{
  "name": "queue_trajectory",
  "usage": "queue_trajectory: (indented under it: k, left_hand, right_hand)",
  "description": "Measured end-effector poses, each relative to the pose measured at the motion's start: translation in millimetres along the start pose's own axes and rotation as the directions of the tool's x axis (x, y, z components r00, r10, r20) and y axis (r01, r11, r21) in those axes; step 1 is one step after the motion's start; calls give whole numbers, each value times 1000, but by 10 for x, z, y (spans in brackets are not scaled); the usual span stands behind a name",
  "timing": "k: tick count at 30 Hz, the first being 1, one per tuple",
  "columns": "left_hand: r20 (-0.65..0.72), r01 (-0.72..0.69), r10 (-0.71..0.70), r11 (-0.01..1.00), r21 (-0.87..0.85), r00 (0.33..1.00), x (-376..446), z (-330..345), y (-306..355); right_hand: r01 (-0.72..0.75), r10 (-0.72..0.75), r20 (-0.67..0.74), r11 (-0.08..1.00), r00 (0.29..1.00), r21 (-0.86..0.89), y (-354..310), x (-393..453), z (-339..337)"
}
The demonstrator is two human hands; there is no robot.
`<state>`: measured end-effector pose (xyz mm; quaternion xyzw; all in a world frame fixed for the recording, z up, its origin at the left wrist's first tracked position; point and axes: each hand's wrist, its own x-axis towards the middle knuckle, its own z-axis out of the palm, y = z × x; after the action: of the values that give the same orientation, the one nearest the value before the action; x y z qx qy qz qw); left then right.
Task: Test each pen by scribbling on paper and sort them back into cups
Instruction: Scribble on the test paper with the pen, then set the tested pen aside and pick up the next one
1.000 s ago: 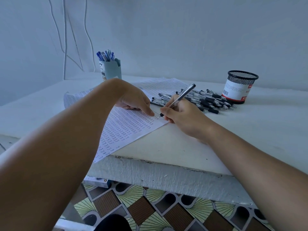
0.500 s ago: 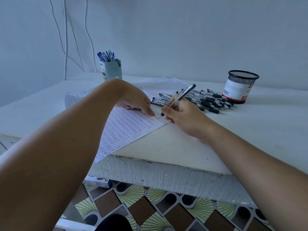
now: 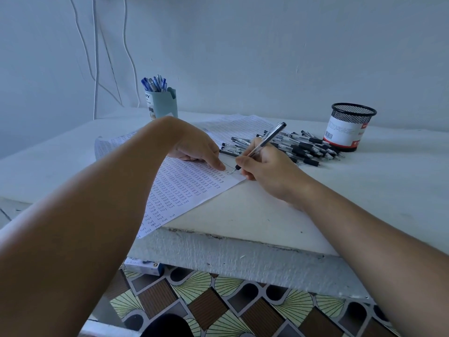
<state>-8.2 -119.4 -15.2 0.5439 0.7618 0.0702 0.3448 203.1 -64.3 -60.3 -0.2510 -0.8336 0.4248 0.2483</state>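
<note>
1. Pen (image 3: 263,143): a clear-barrelled one with a silver top, held slanted in the right hand (image 3: 267,170), its dark tip touching the paper (image 3: 184,188) close to the sheet's right corner.
2. Hidden or hard to read: the left forearm covers much of the paper's left half; the small handwritten words in rows on the sheet are mostly too fine to make out, though "test" shows in the nearest rows. The mark under the pen tip is too small to judge.
3. The paper's near corner hangs over the table (image 3: 364,190) edge. Both arms are cut off by the bottom and sides of the view.
4. Right fingers (image 3: 243,164): curled tight round the pen's lower barrel, pinching it just above the tip; the heel of the hand rests on the table beside the sheet.
5. Left hand (image 3: 196,147): the fingers are bent downward and press on the paper, one fingertip just beside the pen tip; it holds nothing.
6. A pile of pens (image 3: 303,147) with black grips lies on the table behind the right hand, partly hidden by it.
7. A black mesh cup (image 3: 349,126) with a white and red label stands just right of the pile; its inside cannot be seen.
8. A pale blue cup (image 3: 162,103) at the far left holds blue-capped pens (image 3: 154,83); its label is only partly readable.
</note>
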Motion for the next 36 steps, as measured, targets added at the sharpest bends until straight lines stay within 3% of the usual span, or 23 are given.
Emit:
queue_trajectory:
  k: [5,10,14,19,23,27,36]
  left_hand:
    - [2,4,-4,1000,-4,1000,2,-9,-10]
    - [-1,4,-4,1000,-7,1000,12,-18,-35]
    - [6,2,-2,1000,-1,1000,-2,-25,-20]
    - [4,-4,4,1000,3,1000,0,-17,-17]
    - [13,0,0,1000,6,1000,1,-20,-14]
    - [13,-1,1,1000,2,1000,-14,-19,2]
    - [9,0,0,1000,25,1000,-42,-19,16]
  right_hand:
    - [27,-27,-15,999,1000,-30,17,14,12]
    - [156,-107,-201,957,974,244,-70,-22,-41]
    - [262,-189,-292,935,938,237,-181,50,-78]
    - [157,-158,-148,987,976,-17,-223,202,-224]
    - [81,-135,-160,948,978,-308,-87,335,-246]
    - [40,-247,-182,689,952,-723,50,380,-210]
    - [-4,-262,-107,367,959,-930,128,565,-76]
